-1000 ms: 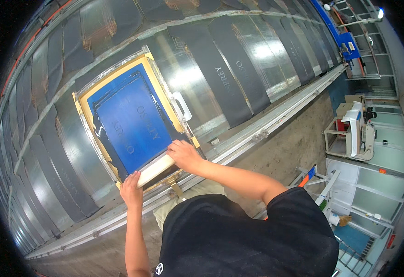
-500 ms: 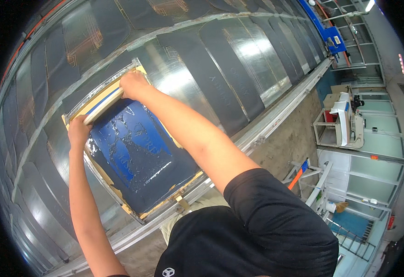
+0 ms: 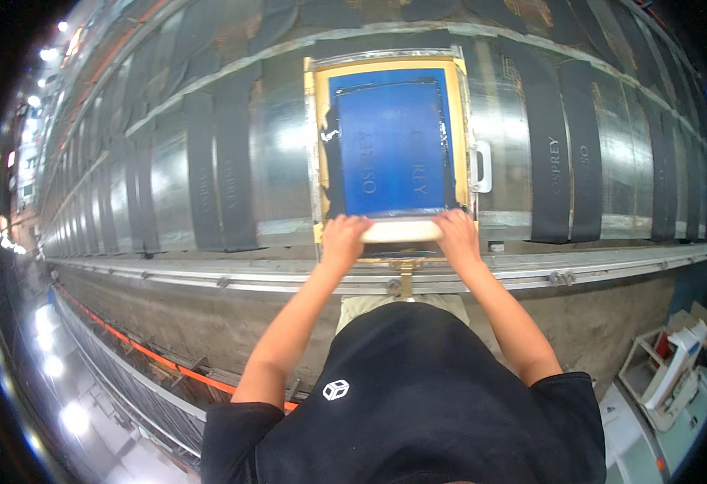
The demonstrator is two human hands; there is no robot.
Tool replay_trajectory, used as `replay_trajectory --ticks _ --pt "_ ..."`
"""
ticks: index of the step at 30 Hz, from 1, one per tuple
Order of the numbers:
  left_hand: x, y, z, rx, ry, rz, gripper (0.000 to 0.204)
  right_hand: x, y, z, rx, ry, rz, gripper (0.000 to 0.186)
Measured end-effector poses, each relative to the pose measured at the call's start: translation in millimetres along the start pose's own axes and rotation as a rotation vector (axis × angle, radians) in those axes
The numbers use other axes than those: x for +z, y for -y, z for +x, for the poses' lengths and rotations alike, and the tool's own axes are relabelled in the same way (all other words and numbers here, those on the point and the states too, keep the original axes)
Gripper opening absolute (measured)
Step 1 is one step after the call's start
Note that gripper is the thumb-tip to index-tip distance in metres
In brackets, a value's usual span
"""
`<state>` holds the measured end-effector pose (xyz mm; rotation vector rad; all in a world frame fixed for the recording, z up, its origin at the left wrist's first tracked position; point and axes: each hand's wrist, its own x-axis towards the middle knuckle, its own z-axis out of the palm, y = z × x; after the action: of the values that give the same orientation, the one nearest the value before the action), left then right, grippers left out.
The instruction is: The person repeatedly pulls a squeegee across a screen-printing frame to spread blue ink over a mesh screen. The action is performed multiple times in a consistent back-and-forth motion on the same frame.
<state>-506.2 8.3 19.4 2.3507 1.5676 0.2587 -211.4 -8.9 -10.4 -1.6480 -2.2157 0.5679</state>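
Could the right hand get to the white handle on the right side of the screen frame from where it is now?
Probably yes. The right hand grips one end of the squeegee at the frame's near edge; the white handle sits just beyond it on the frame's right side, with nothing between. It would have to let go first.

Hands boxed in at near edge of screen frame [image 3: 391, 137].
White handle [image 3: 483, 167] juts off the frame's right side; dark fabric strips [image 3: 216, 173] lie flat either side, low and passable; metal rail [image 3: 450, 274] runs just below both wrists.
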Motion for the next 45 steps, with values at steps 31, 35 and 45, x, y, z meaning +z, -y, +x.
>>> replay_trajectory --ticks 31,35,45 --pt "-166 334 -207 -0.174 0.137 -0.113 0.051 166 294 239 0.488 -0.469 0.576 0.02" --pt "-156 357 -226 -0.125 0.132 -0.084 0.055 188 307 240 0.458 -0.536 0.579 0.018" --pt "-156 366 -263 -0.125 -0.072 -0.039 0.068 226 297 252 0.437 -0.529 0.443 0.028"
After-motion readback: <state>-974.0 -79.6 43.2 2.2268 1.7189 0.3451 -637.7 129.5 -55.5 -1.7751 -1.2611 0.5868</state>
